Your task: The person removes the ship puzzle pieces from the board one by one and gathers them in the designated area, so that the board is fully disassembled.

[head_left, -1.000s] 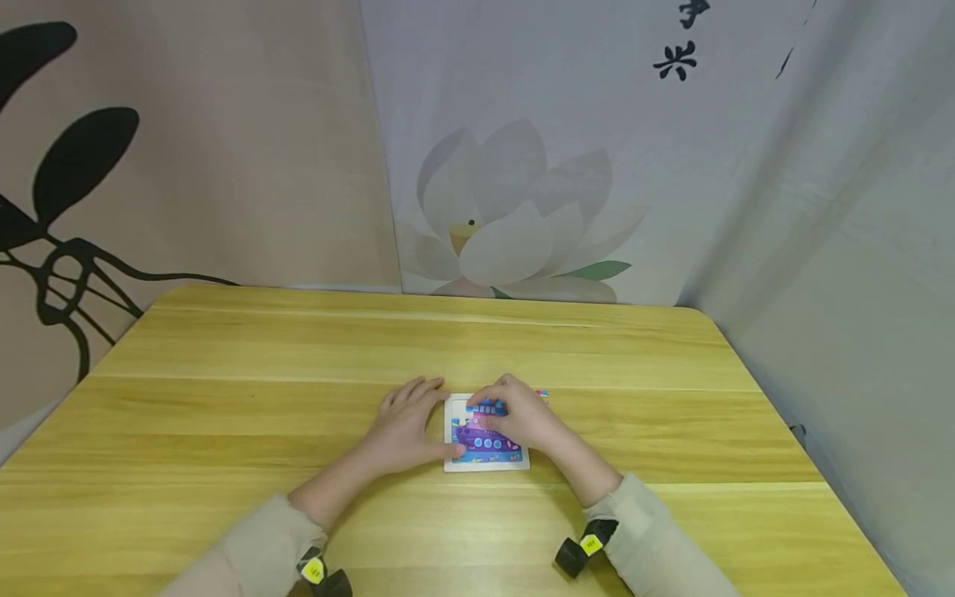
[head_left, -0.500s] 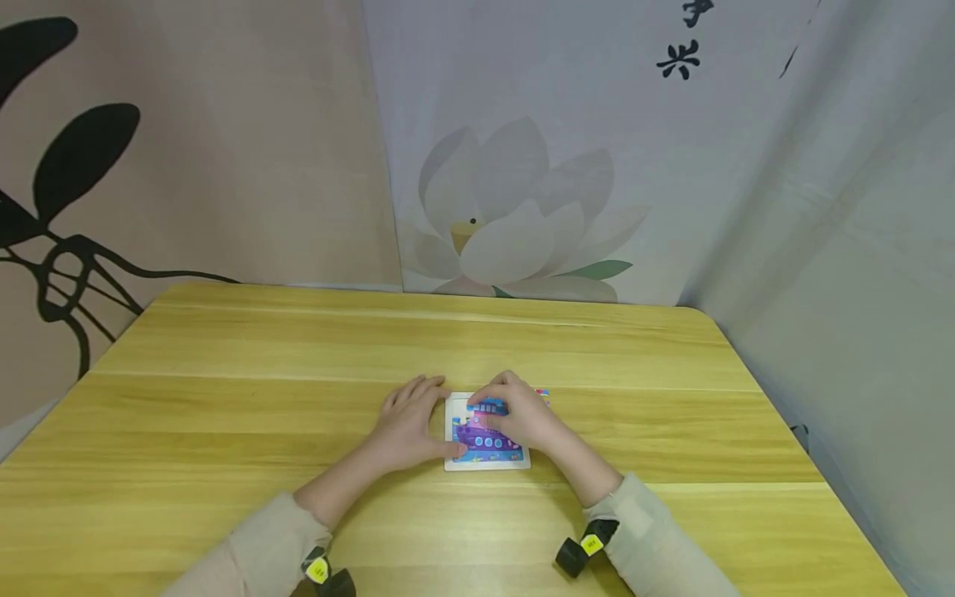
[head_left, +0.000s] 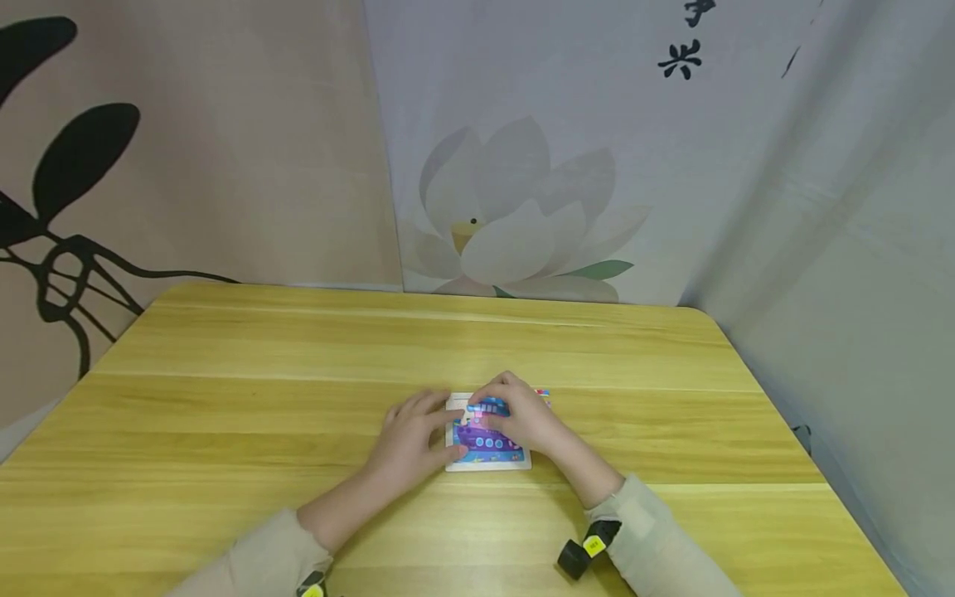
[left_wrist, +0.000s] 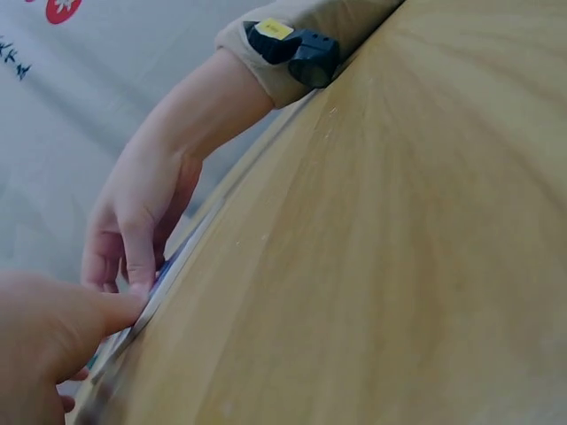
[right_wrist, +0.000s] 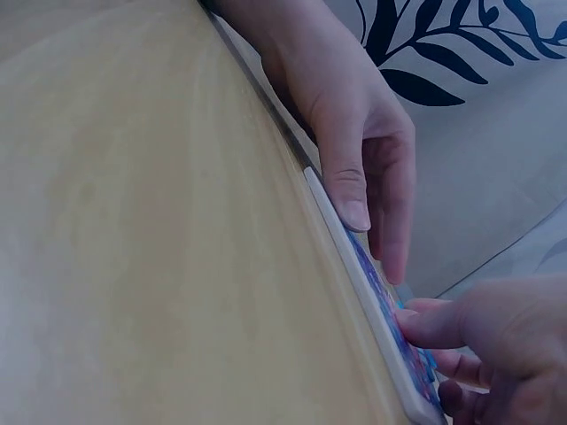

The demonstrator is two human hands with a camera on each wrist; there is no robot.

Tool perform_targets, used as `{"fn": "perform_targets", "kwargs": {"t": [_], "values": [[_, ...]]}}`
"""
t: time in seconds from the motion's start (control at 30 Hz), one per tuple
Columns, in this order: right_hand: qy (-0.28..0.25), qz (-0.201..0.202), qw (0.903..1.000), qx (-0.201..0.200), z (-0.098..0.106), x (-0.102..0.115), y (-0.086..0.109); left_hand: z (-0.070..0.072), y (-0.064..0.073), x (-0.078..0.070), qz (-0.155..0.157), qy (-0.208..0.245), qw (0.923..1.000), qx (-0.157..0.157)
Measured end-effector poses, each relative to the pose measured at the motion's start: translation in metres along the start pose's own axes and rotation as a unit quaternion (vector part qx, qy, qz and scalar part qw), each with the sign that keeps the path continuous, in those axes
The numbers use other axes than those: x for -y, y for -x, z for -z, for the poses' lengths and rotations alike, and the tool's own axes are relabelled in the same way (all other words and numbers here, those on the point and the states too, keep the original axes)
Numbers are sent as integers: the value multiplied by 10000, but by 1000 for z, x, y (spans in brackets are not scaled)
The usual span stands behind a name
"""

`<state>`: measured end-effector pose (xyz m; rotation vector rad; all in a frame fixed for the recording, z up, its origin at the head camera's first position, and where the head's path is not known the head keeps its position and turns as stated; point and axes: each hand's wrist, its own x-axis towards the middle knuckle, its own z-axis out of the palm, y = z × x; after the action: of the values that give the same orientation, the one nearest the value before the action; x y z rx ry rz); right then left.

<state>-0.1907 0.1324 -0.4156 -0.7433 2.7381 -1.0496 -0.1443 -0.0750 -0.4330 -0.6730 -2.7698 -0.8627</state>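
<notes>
One white-rimmed picture board (head_left: 485,467) lies flat on the worktop (head_left: 283,431), between the left hand (head_left: 409,435) and the right hand (head_left: 528,417). Clock read in head view, 12 pointing away from the person.

Board outline: near square, no clear long axis; the printed ship (head_left: 487,442) runs from 9 to 3.

Left hand at the board's 9 o'clock. Fingers relaxed and extended, not wrapped round anything; thumb (head_left: 454,453) touches the board, forefinger reaches over its rim.

Right hand nearer the board's centre: arm enters from about 4 o'clock, hand covers the 2 o'clock corner. Fingers bent, thumb and forefinger tips down at the picture. Whether they pinch a loose piece: cannot tell, hand hides it.

Key relation (judgement): forefinger tips almost meet over the board's 10 to 11 o'clock part; the right tip lies near 2 o'clock from the left.

Small coloured thing (head_left: 542,393) shows past the right hand, toward 2 o'clock; identity unclear.
</notes>
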Motion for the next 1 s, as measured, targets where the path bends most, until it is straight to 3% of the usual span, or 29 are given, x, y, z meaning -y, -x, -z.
{"fn": "perform_targets", "kwargs": {"t": [0.17, 0.4, 0.77, 1.0], "values": [[-1, -11, 10000, -13, -1, -3, 0, -1, 1, -2, -236, -86, 9997, -64], [19, -192, 9998, -87, -1, -2, 0, 1, 1, -4, -497, -447, 9977, 122], [91, -87, 9996, -248, 0, 1, 1, 6, 7, -5, -330, -331, 9980, 420], [-20, 132, 9997, -217, 2, -3, 2, 5, 9, -5, -240, -64, 9987, 440]]}}
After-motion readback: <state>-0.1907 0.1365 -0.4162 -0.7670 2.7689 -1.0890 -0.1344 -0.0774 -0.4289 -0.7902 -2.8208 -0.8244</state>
